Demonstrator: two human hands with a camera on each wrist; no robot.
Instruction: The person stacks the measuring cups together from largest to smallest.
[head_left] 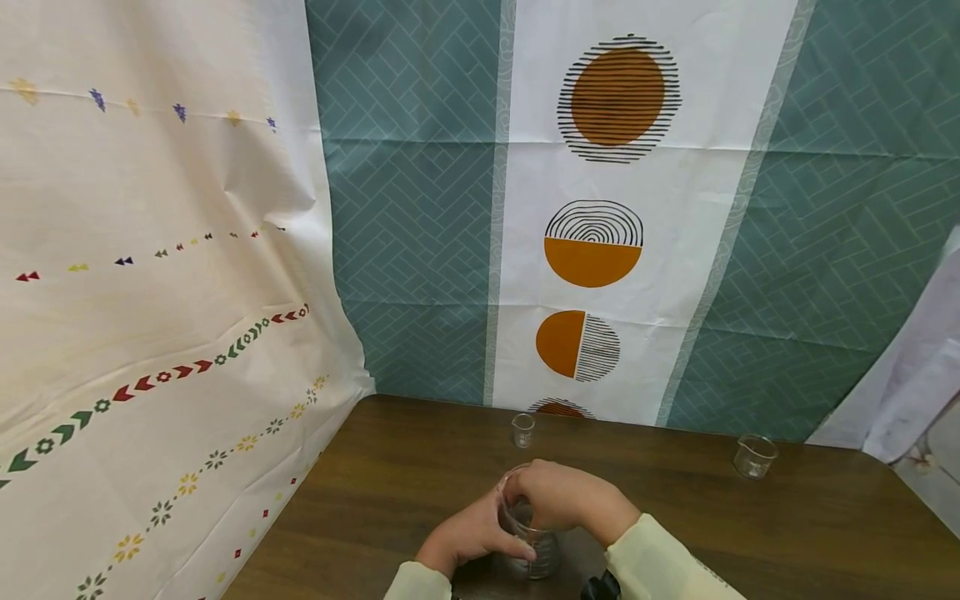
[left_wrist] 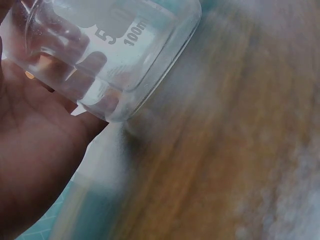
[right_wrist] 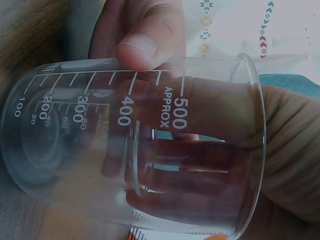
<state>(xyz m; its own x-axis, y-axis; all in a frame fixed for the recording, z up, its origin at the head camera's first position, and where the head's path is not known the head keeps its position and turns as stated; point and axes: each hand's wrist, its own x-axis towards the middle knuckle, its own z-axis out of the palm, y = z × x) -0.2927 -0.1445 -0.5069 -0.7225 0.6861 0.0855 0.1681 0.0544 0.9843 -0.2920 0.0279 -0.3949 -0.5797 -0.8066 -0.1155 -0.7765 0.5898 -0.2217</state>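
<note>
A large clear glass beaker point(head_left: 543, 557) stands low over the table at the front, marked up to 500 in the right wrist view. My left hand point(head_left: 474, 532) grips it from the side, its thumb point(right_wrist: 140, 50) across the outer wall. From above, my right hand point(head_left: 573, 497) reaches in through the mouth. Inside sits a smaller beaker point(right_wrist: 112, 127) with a scale to 100, and the right fingers hold it near its rim, seen through the glass. The left wrist view shows the large beaker's base point(left_wrist: 165, 65) beside the left palm point(left_wrist: 40, 155).
On the brown wooden table point(head_left: 360, 500), a tiny beaker point(head_left: 522, 430) stands at the back, and a wider, low beaker point(head_left: 754, 457) stands at the back right. Patterned cloths point(head_left: 405, 250) hang behind and at the left.
</note>
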